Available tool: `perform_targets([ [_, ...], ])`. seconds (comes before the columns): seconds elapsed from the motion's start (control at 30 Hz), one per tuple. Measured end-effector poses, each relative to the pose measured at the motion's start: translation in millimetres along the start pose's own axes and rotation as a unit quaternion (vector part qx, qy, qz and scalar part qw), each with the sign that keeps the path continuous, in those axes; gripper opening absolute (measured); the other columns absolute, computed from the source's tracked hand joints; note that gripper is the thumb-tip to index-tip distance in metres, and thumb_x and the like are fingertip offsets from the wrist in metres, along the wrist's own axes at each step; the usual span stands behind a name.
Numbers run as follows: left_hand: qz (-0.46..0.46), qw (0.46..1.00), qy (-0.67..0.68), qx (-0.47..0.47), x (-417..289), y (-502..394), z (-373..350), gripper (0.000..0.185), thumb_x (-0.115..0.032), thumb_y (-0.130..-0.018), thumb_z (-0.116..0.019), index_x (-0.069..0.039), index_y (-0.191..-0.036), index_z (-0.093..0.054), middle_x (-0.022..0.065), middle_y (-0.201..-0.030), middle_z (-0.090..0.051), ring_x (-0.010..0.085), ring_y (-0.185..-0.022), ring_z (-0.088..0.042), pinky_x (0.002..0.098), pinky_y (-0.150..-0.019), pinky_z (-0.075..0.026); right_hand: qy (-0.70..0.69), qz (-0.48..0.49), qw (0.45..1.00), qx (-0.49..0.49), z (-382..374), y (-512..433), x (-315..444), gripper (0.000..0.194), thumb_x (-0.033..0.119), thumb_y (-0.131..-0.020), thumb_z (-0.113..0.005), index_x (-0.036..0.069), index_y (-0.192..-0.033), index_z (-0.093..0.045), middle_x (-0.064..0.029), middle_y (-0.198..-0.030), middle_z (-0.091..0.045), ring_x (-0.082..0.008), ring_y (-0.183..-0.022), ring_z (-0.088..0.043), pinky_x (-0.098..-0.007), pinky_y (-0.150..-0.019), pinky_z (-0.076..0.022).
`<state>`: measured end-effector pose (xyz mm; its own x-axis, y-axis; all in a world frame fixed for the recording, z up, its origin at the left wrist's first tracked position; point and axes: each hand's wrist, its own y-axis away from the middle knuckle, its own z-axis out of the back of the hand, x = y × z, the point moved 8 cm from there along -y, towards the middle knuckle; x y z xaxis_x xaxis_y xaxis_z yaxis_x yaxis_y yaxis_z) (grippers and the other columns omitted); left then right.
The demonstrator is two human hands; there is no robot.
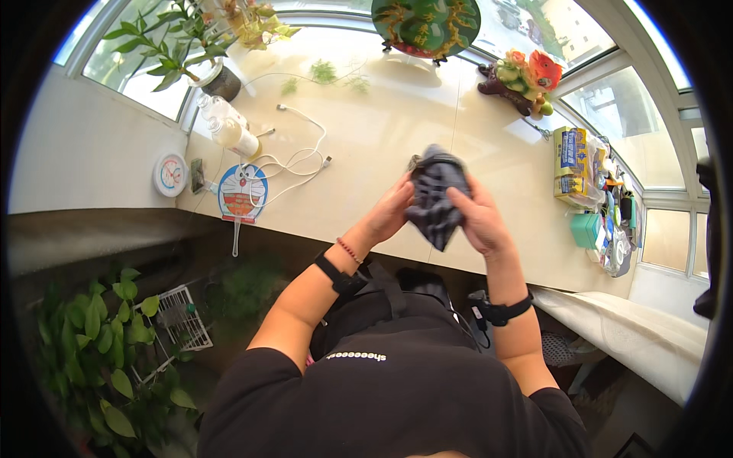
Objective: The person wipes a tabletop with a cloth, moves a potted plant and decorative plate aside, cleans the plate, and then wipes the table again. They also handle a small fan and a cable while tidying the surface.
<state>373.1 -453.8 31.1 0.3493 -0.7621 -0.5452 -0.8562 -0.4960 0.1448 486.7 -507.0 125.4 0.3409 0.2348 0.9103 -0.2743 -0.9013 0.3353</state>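
A dark grey, patterned piece of folded cloth [436, 197] is held up over the front part of the pale counter [366, 189], between my two hands. My left hand [392, 212] grips its left side. On the right side, my right hand [481, 214] holds it with the thumb lying across the front. The cloth narrows to a point at the bottom, and a darker band crosses it near the top. What kind of cloth article it is, I cannot tell. Parts of the fingers are hidden behind it.
A white cable [323, 137], plastic bottles [237, 134] and a cartoon hand fan [243, 192] lie or stand at left. Farther back are a potted plant [220, 83], a round green decorative plate [426, 26] and an ornament with flowers [527, 77]. Packages [572, 166] and a teal box [586, 230] line the right edge.
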Motion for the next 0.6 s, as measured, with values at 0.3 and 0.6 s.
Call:
perform_targets([
  [0.3, -0.051, 0.944, 0.189, -0.265, -45, 94, 159, 0.029, -0.015, -0.088, -0.058, -0.001, -0.113, -0.061, 0.0118, -0.101, -0.068, 0.0264, -0.097, -0.066, 0.0429, -0.092, -0.054, 0.74, 0.3, 0.596, 0.086, -16, -36, -48, 0.04, 0.025, -0.082, -0.075, 0.011, -0.118, -0.065, -0.0066, -0.116, -0.064, -0.0293, -0.113, -0.059, -0.0399, -0.097, -0.0453],
  [0.6, -0.168, 0.891, 0.183, -0.38, -73, 116, 247, 0.017, -0.014, -0.086, -0.062, -0.007, -0.101, -0.063, 0.0084, -0.097, -0.069, 0.0276, -0.091, -0.066, 0.043, -0.088, -0.054, 0.569, 0.206, 0.791, -0.088, 5, -53, -52, 0.009, 0.013, -0.087, -0.067, 0.006, -0.088, -0.062, -0.0073, -0.089, -0.065, -0.0286, -0.084, -0.062, -0.0394, -0.076, -0.048],
])
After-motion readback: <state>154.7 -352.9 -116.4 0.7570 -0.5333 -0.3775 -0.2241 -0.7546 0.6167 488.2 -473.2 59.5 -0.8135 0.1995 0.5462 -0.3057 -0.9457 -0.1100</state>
